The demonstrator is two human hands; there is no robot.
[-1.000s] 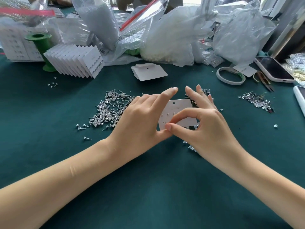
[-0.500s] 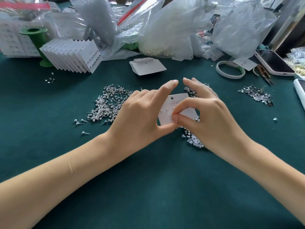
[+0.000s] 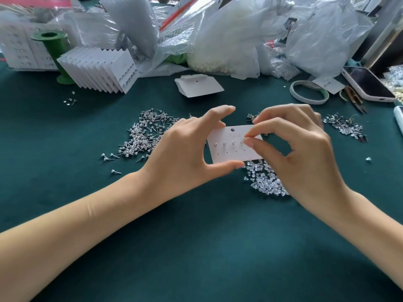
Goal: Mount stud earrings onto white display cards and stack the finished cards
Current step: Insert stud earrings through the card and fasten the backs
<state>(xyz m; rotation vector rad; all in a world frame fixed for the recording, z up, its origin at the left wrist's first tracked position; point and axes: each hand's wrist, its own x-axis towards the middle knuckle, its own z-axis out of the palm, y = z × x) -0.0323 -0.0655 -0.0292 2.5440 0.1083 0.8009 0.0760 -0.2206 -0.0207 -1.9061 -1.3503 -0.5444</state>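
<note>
My left hand (image 3: 185,158) pinches the card (image 3: 231,147) at frame centre by its edges, steadying it face up; my right hand (image 3: 301,149) pinches a stud (image 3: 242,141) into its top row. Loose studs (image 3: 146,136) lie left on the counter (image 3: 196,247), finished cards (image 3: 102,70) upper left.

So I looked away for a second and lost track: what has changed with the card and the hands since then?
The white card has turned to face the camera, showing four studs in its top row. The left hand now holds it between forefinger and thumb. The right hand pinches at the fourth stud, as before. The stud pile and stacked cards have stayed put.
</note>
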